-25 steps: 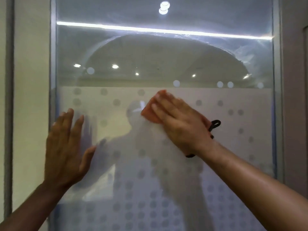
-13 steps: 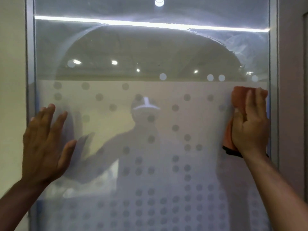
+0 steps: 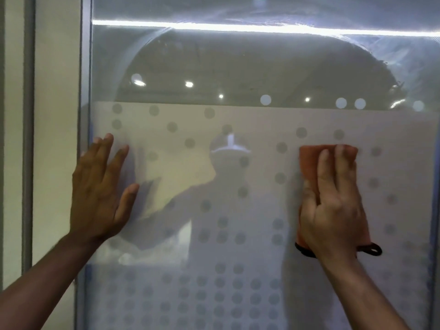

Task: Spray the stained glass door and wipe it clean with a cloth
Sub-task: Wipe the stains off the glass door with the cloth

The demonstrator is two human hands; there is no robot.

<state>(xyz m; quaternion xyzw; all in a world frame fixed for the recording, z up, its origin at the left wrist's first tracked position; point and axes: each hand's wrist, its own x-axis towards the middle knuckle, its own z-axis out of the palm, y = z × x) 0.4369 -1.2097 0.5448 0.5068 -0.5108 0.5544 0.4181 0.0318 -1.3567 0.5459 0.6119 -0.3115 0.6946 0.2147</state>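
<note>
Door: glass door (image 3: 238, 67) w/ frosted, dotted lower part; clear upper part shows smeary streaks
Cloth: orange cloth (image 3: 309, 163) flat on frosted glass, right side; black loop at its lower edge
R hand: right hand (image 3: 333, 208) presses cloth on glass; grip flat, fingers extended
L hand: left hand (image 3: 100, 194) released, palm flat on glass near left frame (image 3: 84, 67); holds nothing

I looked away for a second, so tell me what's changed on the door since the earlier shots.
The right hand swept the orange cloth rightward across the frosted glass to the frame, then partway back left. The left hand stayed flat by the left edge; nothing was let go.
</note>
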